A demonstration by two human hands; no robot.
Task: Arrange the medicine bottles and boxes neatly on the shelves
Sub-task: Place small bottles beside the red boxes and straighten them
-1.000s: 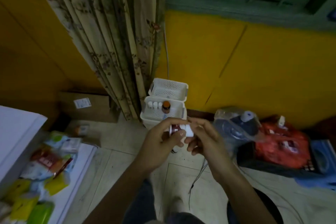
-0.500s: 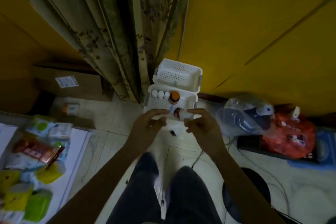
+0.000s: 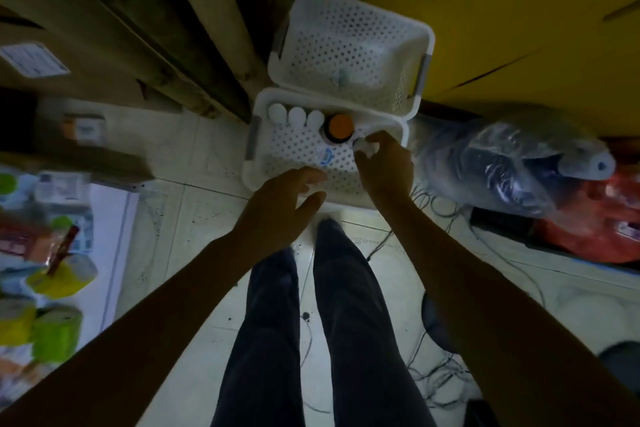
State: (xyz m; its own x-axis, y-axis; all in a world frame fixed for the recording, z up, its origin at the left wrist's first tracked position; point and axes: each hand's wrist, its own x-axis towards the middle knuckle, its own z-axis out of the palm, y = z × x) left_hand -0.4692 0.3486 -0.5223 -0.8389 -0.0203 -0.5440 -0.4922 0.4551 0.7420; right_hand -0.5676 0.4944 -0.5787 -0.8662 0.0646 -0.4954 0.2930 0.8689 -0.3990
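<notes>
Small white-capped bottle [image 3: 364, 146] sits in the near basket [image 3: 250, 152], right side, just beside the orange-capped bottle [image 3: 339, 126]. My right hand [image 3: 384, 172] is pinched around it. Left hand [image 3: 280, 198] is spread and holds nothing, over the near rim. Risk, I judge: tight gap, so knuckles may topple the orange-capped bottle.

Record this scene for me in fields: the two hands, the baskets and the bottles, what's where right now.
Lower basket: white, perforated; holds three white-capped bottles in a row, orange-capped bottle beside them
Upper basket: white, perforated; contents unclear
Right hand: pinches small white-topped bottle just right of orange-capped bottle
Left hand: open, over lower basket's near rim, holding nothing
</notes>
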